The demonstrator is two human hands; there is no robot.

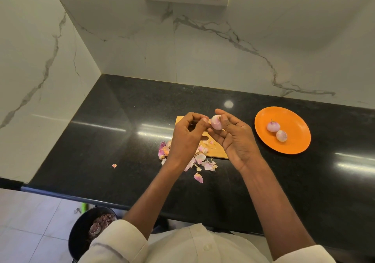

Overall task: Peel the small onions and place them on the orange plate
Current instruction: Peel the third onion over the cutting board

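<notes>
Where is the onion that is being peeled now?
In the head view, centre, the onion is held by the right hand above the wooden board, left of the orange plate.

There is one camera, worn on the person's head. It looks forward and down from above at the black counter [125, 120], close enough that both arms fill the bottom of the picture. It faces the white marble wall [203, 49] along the counter's far edge. The counter's far left corner shows, and its near edge runs just above the shirt [192, 244].
</notes>
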